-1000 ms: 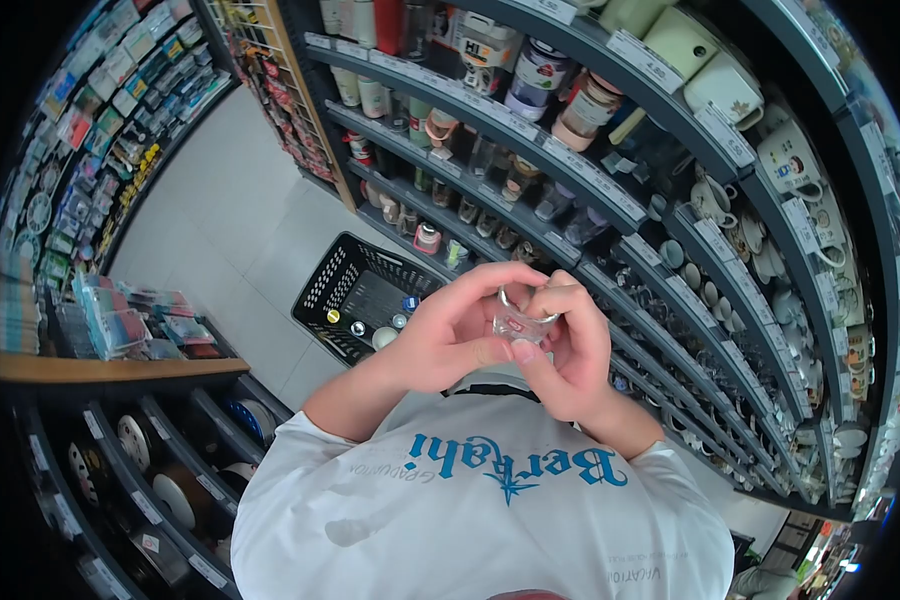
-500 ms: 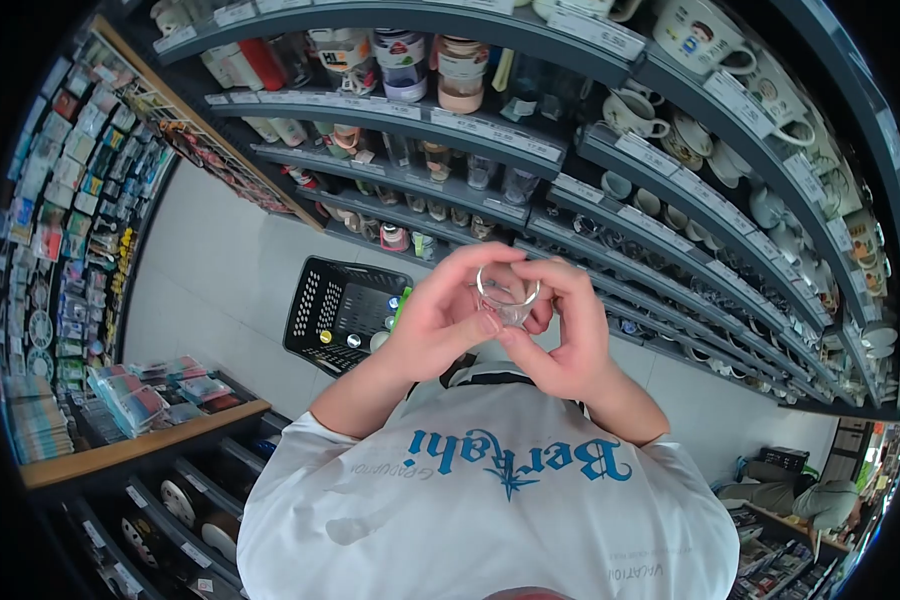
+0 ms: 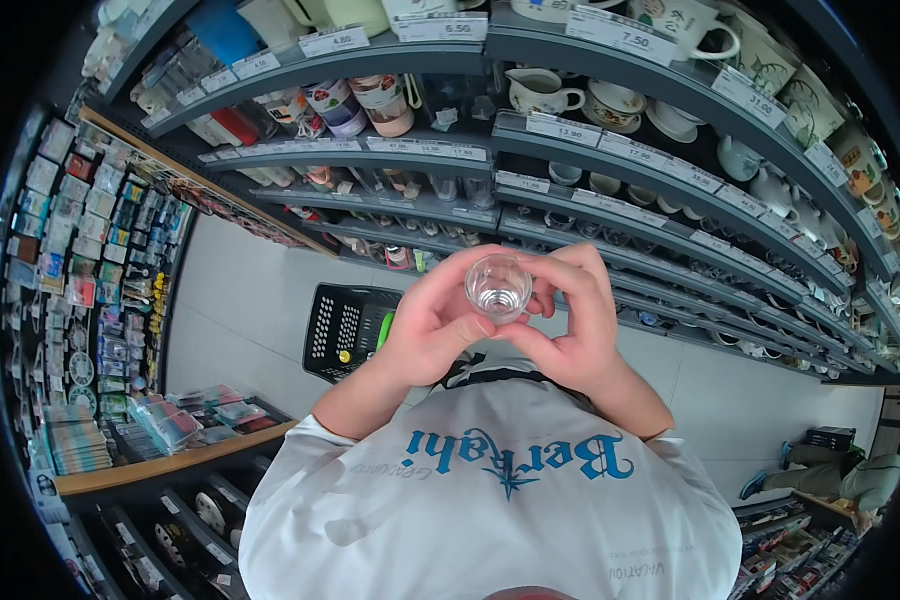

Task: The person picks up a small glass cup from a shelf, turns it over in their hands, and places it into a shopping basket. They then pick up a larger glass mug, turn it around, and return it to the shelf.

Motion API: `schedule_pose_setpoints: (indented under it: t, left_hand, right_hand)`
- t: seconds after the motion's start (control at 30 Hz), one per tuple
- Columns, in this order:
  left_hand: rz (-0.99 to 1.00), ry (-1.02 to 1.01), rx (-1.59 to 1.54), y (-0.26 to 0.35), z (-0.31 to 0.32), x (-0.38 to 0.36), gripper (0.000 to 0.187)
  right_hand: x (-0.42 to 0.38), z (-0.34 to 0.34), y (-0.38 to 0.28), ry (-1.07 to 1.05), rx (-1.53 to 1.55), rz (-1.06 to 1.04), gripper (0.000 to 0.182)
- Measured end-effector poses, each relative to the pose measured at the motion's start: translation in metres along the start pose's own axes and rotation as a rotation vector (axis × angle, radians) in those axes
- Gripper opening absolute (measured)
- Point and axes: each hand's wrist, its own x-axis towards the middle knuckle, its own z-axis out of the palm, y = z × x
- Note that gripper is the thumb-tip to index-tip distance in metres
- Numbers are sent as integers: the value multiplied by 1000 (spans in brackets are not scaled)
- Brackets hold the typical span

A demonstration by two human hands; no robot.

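Note:
Between my two hands is a small clear glass cup [image 3: 498,287], its round mouth turned up toward me so that the ringed bottom shows inside. My left hand [image 3: 433,318] wraps its left side, thumb along the near edge and fingers behind the far rim. From the right, my right hand [image 3: 577,315] closes on the same cup with thumb below and fingers curled at its side. Part of the cup's outer wall is hidden by the fingers.
Shelves ahead carry mugs, a small floral pitcher [image 3: 544,92], teapots and tumblers [image 3: 382,103]. A black shopping basket [image 3: 335,330] stands on the floor to the left. Stacked packets [image 3: 170,420] lie on a wooden-edged shelf. Another person [image 3: 850,480] is low at the far right.
The cup has tilted so its mouth faces me more fully. My view has shifted, and the shelves and basket sit differently in it. Both hands stay on the cup.

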Motion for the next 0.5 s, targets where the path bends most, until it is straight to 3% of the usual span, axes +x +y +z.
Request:
schedule_pose_setpoints:
  t: [0.23, 0.5]
  left_hand:
    - [-13, -8, 117, -22, 37, 24, 52]
    - [-85, -48, 2, -59, 84, 56, 55]
  right_hand:
    - [-15, -48, 10, 62, -12, -13, 60]
    - [-31, -104, 19, 120, 94, 20, 59]
